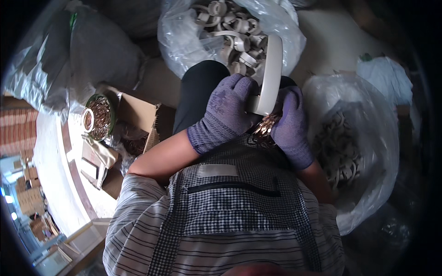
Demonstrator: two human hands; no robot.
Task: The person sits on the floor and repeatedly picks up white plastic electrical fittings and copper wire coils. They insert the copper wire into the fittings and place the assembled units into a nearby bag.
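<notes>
Both my hands wear purple knitted gloves and meet over my lap. My left hand (230,103) is closed round the lower end of an off-white plastic part (272,69), whose long curved band stands up between my hands. Close on the other side of it, my right hand (290,126) has its fingers curled in. What its fingertips grip is hidden behind the part and the glove. Just below the part, beside my right palm, lies a bunch of small shiny copper-coloured metal pieces (264,126).
A clear plastic bag (179,46) of similar off-white parts stands ahead, another bag (375,152) at my right. On the left are a cardboard box (138,110) and a round container (99,117) of copper-coloured pieces. Grey sacks (101,50) stand far left.
</notes>
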